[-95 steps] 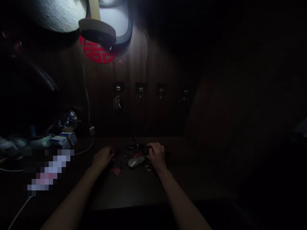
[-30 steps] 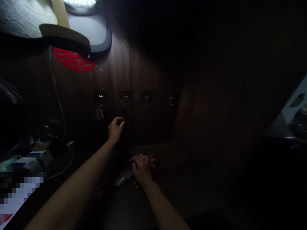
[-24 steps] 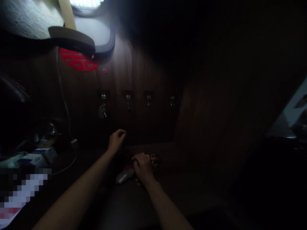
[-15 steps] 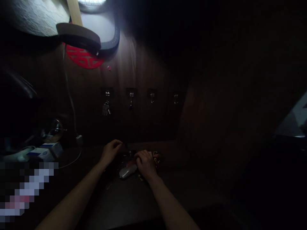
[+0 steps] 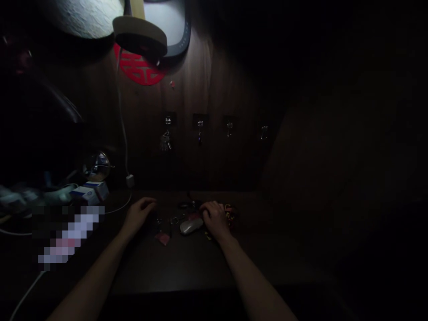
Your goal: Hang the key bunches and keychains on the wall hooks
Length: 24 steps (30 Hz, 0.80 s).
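On the dark desk top, my left hand (image 5: 138,215) is at the left with its fingers loosely stretched; nothing shows in it. My right hand (image 5: 216,218) rests with bent fingers over a cluster of small things, and what lies beneath them is hidden. A pale grey, rounded oblong object (image 5: 191,227) lies just left of that hand. Behind its far side is a dark item with yellow and red markings (image 5: 230,214). Between my hands are a small pink packet (image 5: 162,238) and a small metal ring-like piece (image 5: 174,220). Dim light blurs details.
Blue-and-white boxes (image 5: 88,192) and a round mirror-like object (image 5: 101,165) stand at the left. A white cable (image 5: 123,129) hangs down to the desk. Keys (image 5: 166,141) hang from a wall hook. A lamp head (image 5: 139,33) juts out above a red cut-out ornament (image 5: 142,71).
My left hand has moved left, away from the cluster, baring the pink packet and small metal pieces. My right hand stays by the cluster. The whole view has shifted.
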### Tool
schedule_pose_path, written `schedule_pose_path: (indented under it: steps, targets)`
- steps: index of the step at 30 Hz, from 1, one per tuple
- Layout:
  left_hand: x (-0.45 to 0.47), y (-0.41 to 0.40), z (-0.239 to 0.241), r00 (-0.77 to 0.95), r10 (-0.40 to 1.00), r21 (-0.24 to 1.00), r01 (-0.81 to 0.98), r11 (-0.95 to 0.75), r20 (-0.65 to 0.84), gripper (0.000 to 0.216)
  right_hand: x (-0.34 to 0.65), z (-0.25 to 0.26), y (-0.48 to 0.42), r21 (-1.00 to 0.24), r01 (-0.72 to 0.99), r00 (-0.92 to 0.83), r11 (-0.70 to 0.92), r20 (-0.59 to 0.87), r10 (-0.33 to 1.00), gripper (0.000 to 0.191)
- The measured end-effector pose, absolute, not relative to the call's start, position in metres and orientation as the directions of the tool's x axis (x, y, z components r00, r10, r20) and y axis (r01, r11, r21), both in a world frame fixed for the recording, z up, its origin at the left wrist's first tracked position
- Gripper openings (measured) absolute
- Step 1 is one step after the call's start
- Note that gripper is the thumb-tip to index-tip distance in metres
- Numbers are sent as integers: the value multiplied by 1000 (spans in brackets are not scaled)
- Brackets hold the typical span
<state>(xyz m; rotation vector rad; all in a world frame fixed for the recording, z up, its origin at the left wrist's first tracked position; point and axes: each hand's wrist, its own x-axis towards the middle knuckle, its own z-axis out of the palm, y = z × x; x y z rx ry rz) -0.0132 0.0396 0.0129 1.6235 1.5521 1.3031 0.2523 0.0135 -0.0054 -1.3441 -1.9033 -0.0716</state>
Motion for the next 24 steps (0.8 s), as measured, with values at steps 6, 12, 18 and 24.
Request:
schedule_pose_path:
  steps: [6,12,18,24]
  targets:
    - [-31,30,5,-130,953,889,413,-199,274,37,252,-6,15,-364,825,-127,433,626,770,23]
    - [-34,23,-4,10,938,777,557,-293,346,31,252,-8,15,-364,827,-118,427,632,766,23]
    - [-34,30,-20,227,888,527,736,-426,401,28,252,-9,15,-365,827,-117,428,632,766,23]
    - [-30,28,-20,236,885,497,756,-426,401,23,252,-8,14,-372,824,-110,427,634,765,22]
